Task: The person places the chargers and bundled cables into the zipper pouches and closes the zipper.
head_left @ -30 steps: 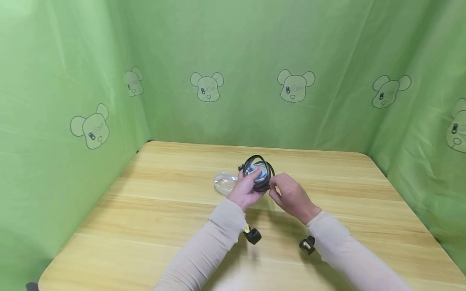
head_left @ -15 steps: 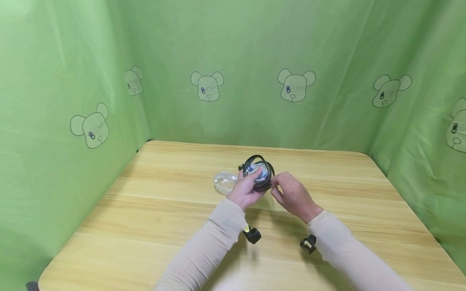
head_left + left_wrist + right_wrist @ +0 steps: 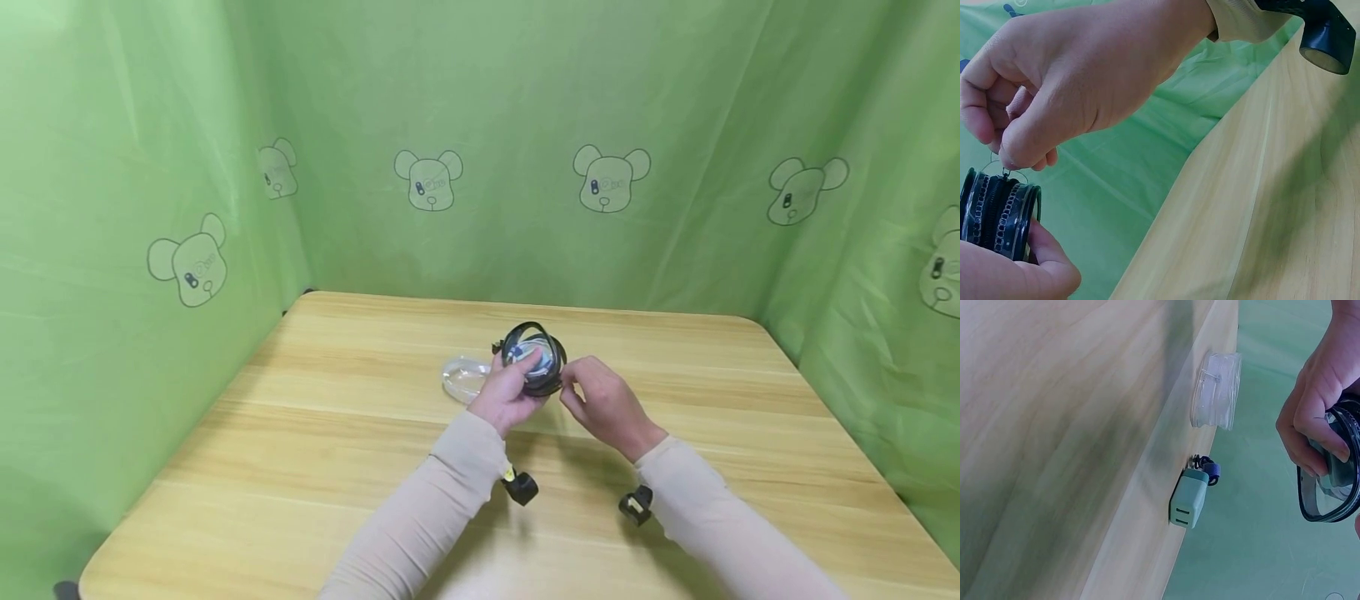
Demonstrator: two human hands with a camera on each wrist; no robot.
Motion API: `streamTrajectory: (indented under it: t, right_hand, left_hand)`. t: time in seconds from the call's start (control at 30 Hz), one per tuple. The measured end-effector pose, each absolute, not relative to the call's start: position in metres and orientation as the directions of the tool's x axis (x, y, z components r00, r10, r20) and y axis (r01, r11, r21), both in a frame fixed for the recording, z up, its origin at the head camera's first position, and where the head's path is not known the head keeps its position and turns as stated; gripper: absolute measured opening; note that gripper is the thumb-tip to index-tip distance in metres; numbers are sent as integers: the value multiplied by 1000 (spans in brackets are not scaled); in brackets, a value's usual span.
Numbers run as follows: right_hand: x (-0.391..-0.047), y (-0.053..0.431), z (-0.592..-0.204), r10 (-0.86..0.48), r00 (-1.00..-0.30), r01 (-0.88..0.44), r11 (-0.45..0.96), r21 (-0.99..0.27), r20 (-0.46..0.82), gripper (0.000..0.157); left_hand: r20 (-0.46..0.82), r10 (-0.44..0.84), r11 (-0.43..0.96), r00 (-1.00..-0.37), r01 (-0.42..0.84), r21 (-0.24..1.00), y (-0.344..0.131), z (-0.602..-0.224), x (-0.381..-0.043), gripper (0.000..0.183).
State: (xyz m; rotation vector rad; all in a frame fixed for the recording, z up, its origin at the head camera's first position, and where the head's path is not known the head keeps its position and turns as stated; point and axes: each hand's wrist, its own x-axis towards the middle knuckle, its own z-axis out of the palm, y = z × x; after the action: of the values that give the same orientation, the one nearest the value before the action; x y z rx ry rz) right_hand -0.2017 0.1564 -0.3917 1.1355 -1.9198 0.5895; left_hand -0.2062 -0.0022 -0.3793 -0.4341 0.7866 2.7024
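Observation:
My left hand grips a small round clear pouch with black trim, lifted above the table. Inside, a coiled white cable and something blue show through the clear side, beneath my thumb. The left wrist view shows the black zipper running round the pouch's rim. My right hand pinches the zipper pull between thumb and fingertip. How far the zipper is undone cannot be told.
A clear round case lies on the wooden table, just left of my left hand. Beside it in the right wrist view is a pale green charger block with a purple-and-black cord. Green curtains surround the table.
My right hand has shifted slightly to the right along the pouch's edge since a second ago. The left hand and pouch have hardly moved.

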Motion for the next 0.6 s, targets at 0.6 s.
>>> streamTrajectory:
  t: [0.6]
  right_hand:
    - [-203,159,-389,-486,-274,-874,486,-4,830,13]
  left_hand:
    - [-355,204,-804,-912,-363,472,-2,-377,-205,69]
